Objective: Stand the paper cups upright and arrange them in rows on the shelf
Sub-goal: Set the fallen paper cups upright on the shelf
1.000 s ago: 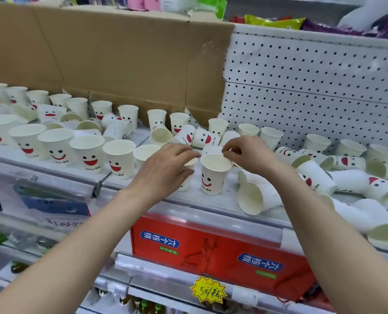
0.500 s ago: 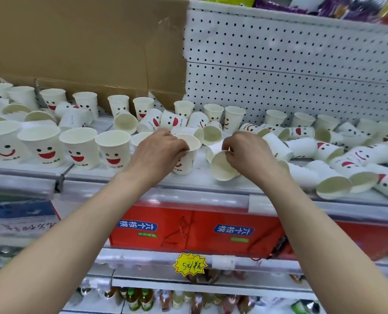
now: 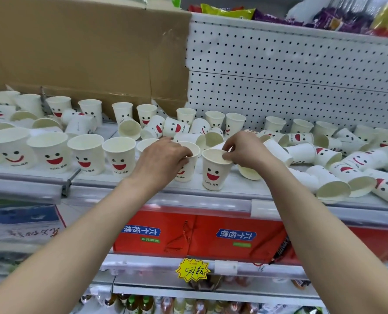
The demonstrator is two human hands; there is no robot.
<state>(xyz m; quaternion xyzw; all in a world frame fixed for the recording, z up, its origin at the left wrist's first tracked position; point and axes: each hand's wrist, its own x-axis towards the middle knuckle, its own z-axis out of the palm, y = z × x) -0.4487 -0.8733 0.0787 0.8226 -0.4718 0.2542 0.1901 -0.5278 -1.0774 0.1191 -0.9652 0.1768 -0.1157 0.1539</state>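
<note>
White paper cups with red smiley faces cover the shelf (image 3: 211, 191). A front row of upright cups (image 3: 84, 155) runs along the left. My left hand (image 3: 163, 158) grips the rim of an upright cup (image 3: 188, 168) at the row's right end. Just right of it, my right hand (image 3: 245, 150) pinches the rim of another upright cup (image 3: 215, 171), its face turned toward me. Several cups lie on their sides at the right (image 3: 347, 175) and behind my hands (image 3: 172, 129). A back row stands along the rear (image 3: 213, 118).
A brown cardboard sheet (image 3: 86, 53) leans against the white pegboard back wall (image 3: 290, 75). Red drink cartons (image 3: 188, 234) fill the shelf below, with a yellow price tag (image 3: 192, 269). Snack bags (image 3: 324, 17) sit on the shelf above.
My right hand has turned a cup that lay on its side upright and set it beside the cup under my left hand. The camera view has shifted slightly.
</note>
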